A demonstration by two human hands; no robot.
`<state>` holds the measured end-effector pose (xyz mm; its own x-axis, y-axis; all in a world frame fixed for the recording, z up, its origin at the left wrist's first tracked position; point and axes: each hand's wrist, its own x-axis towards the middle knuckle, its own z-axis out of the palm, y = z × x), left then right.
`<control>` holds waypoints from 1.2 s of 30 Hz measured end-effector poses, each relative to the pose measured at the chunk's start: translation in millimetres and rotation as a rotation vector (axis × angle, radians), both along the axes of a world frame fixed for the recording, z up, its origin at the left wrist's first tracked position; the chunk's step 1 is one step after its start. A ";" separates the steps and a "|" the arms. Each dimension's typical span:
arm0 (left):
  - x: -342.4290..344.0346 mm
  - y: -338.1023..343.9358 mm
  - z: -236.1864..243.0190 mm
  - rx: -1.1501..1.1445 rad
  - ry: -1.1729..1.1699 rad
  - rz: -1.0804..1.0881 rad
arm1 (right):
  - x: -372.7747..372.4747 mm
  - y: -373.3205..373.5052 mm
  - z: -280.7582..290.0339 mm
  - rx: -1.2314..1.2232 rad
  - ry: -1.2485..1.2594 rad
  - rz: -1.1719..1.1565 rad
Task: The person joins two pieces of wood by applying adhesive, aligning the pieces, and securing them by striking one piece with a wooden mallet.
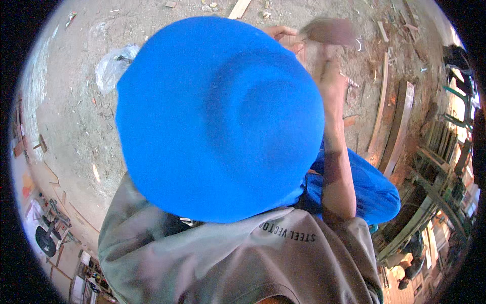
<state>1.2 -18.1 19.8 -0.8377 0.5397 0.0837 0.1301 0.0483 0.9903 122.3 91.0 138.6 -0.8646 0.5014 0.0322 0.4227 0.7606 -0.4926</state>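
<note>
My right hand [331, 80] is closed around the handle of a mallet [330, 32]. The mallet's brown, block-like head is smeared by motion, raised beyond my knuckles. Just left of it, my left hand [280, 33] shows only curled fingers; whatever they grip is hidden. A large rounded blue cloth shape [202, 111] fills the middle of the view and covers most of my left hand and arm. Its kind is unclear, though its colour matches my trouser leg [372, 187], which is bent out to the right.
A clear plastic bag [112, 70] lies on the dusty floor at left. Long wooden boards [397, 129] lie to the right, beside stacked timber [435, 177]. A short wood strip [239, 8] and scattered scraps are at the far side. A black round-seated object [45, 240] stands at lower left.
</note>
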 end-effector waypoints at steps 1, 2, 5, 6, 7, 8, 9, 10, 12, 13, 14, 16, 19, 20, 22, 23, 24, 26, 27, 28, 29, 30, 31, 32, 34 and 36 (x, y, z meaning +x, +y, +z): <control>-2.2 -1.6 0.1 -0.142 0.082 0.001 | -2.9 4.1 2.4 0.005 0.001 0.003; -7.0 -1.8 0.3 -0.263 -0.005 -0.055 | -7.0 10.3 7.7 -0.065 -0.019 -0.041; 0.8 -0.1 11.8 -0.319 -0.034 -0.039 | -7.7 7.4 18.3 -0.120 0.048 -0.104; -1.0 2.8 10.3 -0.033 -0.187 -0.051 | -11.6 0.5 28.9 -0.163 0.230 -0.118; 2.8 2.3 6.4 0.242 -0.356 -0.072 | -13.2 -5.8 34.0 -0.205 0.411 -0.133; 6.6 -1.8 1.8 0.228 -0.297 -0.060 | -7.1 -10.7 11.5 -0.198 0.404 -0.113; 5.1 1.3 0.4 0.227 -0.228 -0.054 | -0.3 -2.4 -4.8 -0.119 0.118 -0.060; 5.0 3.8 2.5 0.074 -0.185 -0.062 | -4.0 13.6 -19.3 -0.024 0.039 -0.018; 3.8 12.9 15.2 -0.063 -0.143 -0.087 | -12.1 27.7 -14.0 0.084 -0.043 0.009; 5.0 0.9 9.6 -0.011 -0.169 -0.070 | -23.7 13.7 2.4 -0.080 0.114 -0.072; 8.3 4.3 3.9 0.085 -0.212 -0.080 | -20.8 10.4 19.6 -0.205 0.226 -0.190; 6.6 -2.5 3.1 0.129 -0.292 -0.075 | -19.2 6.2 4.7 -0.236 0.521 -0.096; 2.0 3.8 13.5 -0.019 -0.299 -0.104 | -3.5 21.6 -20.0 -0.091 0.239 -0.061; 0.3 3.9 15.8 -0.161 -0.255 -0.117 | -1.9 24.8 -21.4 0.018 -0.072 -0.055; 0.8 2.8 19.1 -0.223 -0.220 -0.082 | -13.7 16.3 16.1 -0.086 0.023 -0.133; 4.7 0.4 18.3 -0.146 -0.227 -0.038 | -15.4 6.9 29.4 -0.199 0.094 -0.214; -1.8 -3.4 5.0 -0.219 -0.073 -0.003 | -17.8 -4.7 36.7 -0.320 0.393 -0.180; -4.1 4.7 7.2 -0.175 -0.033 -0.037 | -4.5 5.8 2.8 -0.170 0.389 -0.096; -3.7 8.0 15.3 -0.082 -0.158 -0.081 | -1.7 15.9 -10.4 -0.123 0.098 -0.080; -5.4 9.1 9.3 -0.211 -0.051 -0.073 | -2.1 17.0 -10.7 -0.056 -0.194 -0.017; -5.3 10.1 3.2 -0.339 0.055 -0.064 | -2.8 20.8 -5.9 -0.047 -0.186 -0.016; -6.6 -7.4 -13.4 -0.242 0.141 -0.012 | -14.6 6.6 -0.1 -0.201 -0.038 -0.068; -4.4 -2.3 -5.1 -0.241 0.136 -0.019 | -16.4 6.7 7.7 -0.325 0.088 -0.160; -2.8 4.4 3.6 -0.228 0.092 -0.004 | -17.4 13.1 10.6 -0.184 0.108 -0.180; 2.3 8.7 0.2 -0.095 0.071 0.038 | -8.1 7.9 9.6 -0.312 0.297 -0.200; 2.8 7.8 0.9 -0.172 0.007 -0.018 | 1.9 13.5 -16.2 -0.193 0.369 -0.138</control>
